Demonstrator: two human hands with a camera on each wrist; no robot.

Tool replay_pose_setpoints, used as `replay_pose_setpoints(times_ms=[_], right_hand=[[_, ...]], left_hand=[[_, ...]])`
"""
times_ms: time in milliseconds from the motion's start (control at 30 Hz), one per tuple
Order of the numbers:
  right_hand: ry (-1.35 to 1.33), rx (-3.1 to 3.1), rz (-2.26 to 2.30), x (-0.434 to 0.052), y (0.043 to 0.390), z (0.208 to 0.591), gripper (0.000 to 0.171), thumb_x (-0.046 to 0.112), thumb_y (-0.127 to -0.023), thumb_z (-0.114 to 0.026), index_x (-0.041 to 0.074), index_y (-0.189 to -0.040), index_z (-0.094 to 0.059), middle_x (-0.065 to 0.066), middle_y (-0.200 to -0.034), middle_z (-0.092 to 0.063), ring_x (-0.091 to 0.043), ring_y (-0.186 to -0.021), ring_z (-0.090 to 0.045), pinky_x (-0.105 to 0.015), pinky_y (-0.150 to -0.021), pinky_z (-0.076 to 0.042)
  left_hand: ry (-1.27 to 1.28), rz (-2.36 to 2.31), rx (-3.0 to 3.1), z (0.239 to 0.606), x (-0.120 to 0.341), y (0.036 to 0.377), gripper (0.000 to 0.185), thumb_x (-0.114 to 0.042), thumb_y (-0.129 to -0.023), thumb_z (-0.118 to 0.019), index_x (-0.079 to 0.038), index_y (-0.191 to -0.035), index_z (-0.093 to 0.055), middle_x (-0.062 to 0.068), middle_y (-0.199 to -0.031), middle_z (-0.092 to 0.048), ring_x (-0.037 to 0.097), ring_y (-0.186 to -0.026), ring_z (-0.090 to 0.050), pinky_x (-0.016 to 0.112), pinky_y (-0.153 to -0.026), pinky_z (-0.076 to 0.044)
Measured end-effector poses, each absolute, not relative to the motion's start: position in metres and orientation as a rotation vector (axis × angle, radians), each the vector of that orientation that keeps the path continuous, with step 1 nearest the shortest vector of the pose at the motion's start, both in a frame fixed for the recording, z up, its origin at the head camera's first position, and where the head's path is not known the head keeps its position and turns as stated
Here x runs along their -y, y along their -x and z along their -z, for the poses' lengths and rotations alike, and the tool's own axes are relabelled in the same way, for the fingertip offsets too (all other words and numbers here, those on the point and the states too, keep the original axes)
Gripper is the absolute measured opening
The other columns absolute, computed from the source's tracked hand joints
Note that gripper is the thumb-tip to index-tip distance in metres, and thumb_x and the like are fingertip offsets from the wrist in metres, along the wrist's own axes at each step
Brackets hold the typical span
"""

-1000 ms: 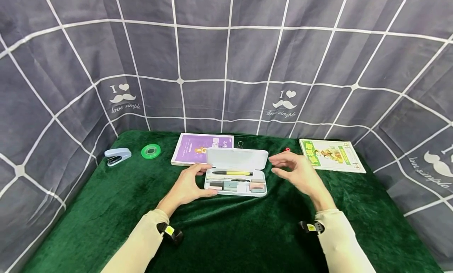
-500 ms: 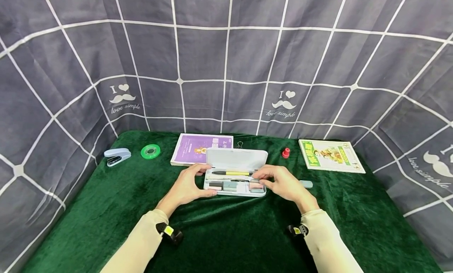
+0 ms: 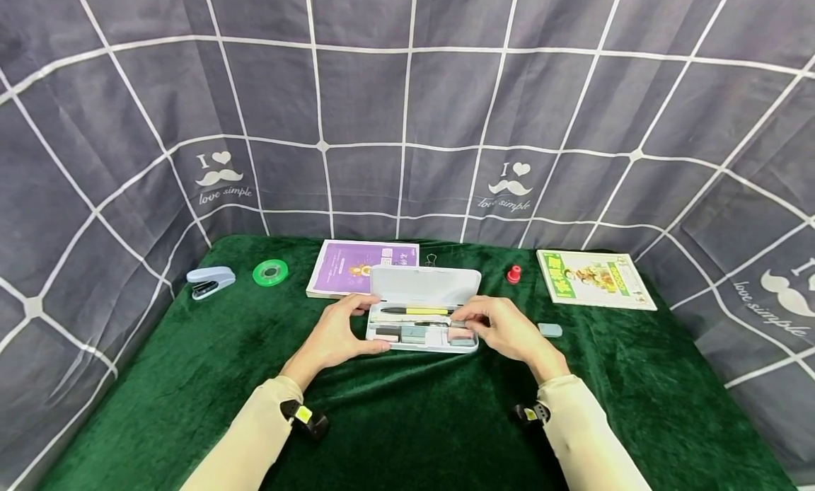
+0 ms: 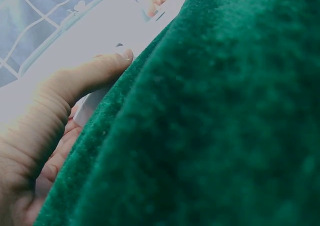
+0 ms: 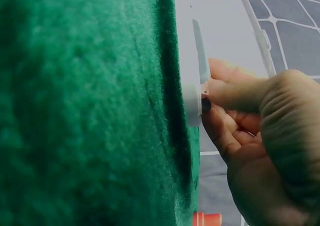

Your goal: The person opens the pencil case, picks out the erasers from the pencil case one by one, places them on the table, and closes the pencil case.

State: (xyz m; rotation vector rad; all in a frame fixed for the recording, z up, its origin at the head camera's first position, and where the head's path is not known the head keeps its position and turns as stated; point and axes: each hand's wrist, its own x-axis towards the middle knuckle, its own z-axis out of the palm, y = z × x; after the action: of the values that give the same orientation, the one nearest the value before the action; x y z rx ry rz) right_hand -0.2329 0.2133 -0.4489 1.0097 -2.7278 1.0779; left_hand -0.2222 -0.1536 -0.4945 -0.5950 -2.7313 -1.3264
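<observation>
Head view: the white pencil case (image 3: 425, 286) is lying near the middle of the frame, lid standing up. My left hand (image 3: 336, 334) is gripping its left end, thumb at the front edge, fingers behind. My right hand (image 3: 503, 330) is reaching over the right end, thumb and finger nearly closed, pinching a small dark piece (image 5: 206, 104). I am judging the case light, stiff and slightly slippery, so its ends are offering the surest hold; the hinge is probably its weakest part. Inside, a yellow-and-black pen (image 3: 425, 311) is lying behind a grey-green block (image 3: 414, 334).

Farther out on the worktop (image 3: 407, 420), a pale blue-grey piece (image 3: 550, 330) is resting right of my hand, and a red piece (image 3: 513, 274) above it.

My right fingers are covering part of the tray, the lid is hiding one corner of the purple book (image 3: 347, 264), and glare is washing out the case in the left wrist view.
</observation>
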Motion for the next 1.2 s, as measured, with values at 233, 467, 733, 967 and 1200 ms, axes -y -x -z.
replay_pose_setpoints(times_ms=[233, 467, 733, 967, 1200], right_hand=[[-0.939, 2.647, -1.112, -0.218, 0.231, 0.444, 0.029, -0.008, -0.092, -0.081, 0.013, -0.111, -0.087, 0.004, -0.103, -0.077, -0.010, -0.090, -0.067, -0.042, -0.082, -0.063], [-0.859, 2.595, -1.055, -0.245, 0.226, 0.423, 0.034, -0.006, -0.092, -0.080, 0.018, -0.115, -0.087, 0.009, -0.104, -0.077, -0.010, -0.093, -0.068, -0.027, -0.080, -0.058], [-0.704, 2.598, -1.000, -0.303, 0.210, 0.409, 0.038, -0.010, -0.093, -0.077, 0.018, -0.118, -0.085, 0.005, -0.105, -0.077, -0.008, -0.091, -0.063, -0.016, -0.079, -0.050], [-0.575, 2.647, -0.962, -0.336, 0.190, 0.424, 0.034, -0.006, -0.094, -0.082, 0.020, -0.116, -0.086, 0.004, -0.105, -0.079, -0.005, -0.090, -0.063, -0.014, -0.078, -0.050], [-0.547, 2.705, -0.944, -0.347, 0.179, 0.443, 0.034, -0.005, -0.094, -0.083, 0.023, -0.112, -0.086, 0.006, -0.106, -0.079, -0.006, -0.087, -0.064, -0.021, -0.071, -0.053]], left_hand=[[0.604, 1.329, 2.727, 0.495, 0.151, 0.223, 0.085, -0.043, -0.077, -0.105, -0.017, -0.148, -0.067, 0.005, -0.147, -0.068, 0.029, -0.128, -0.069, 0.048, -0.114, -0.058], [0.629, 1.309, 2.711, 0.494, 0.151, 0.221, 0.084, -0.045, -0.078, -0.104, -0.014, -0.148, -0.068, 0.006, -0.148, -0.069, 0.031, -0.126, -0.070, 0.051, -0.113, -0.058], [0.612, 1.317, 2.727, 0.492, 0.154, 0.221, 0.084, -0.043, -0.078, -0.104, -0.015, -0.149, -0.067, 0.006, -0.148, -0.068, 0.030, -0.128, -0.069, 0.050, -0.115, -0.057], [0.613, 1.308, 2.728, 0.492, 0.154, 0.220, 0.084, -0.043, -0.078, -0.104, -0.015, -0.148, -0.068, 0.007, -0.148, -0.068, 0.031, -0.128, -0.069, 0.049, -0.114, -0.057], [0.616, 1.310, 2.716, 0.492, 0.154, 0.220, 0.084, -0.042, -0.077, -0.105, -0.015, -0.148, -0.068, 0.008, -0.147, -0.069, 0.031, -0.127, -0.069, 0.050, -0.114, -0.058]])
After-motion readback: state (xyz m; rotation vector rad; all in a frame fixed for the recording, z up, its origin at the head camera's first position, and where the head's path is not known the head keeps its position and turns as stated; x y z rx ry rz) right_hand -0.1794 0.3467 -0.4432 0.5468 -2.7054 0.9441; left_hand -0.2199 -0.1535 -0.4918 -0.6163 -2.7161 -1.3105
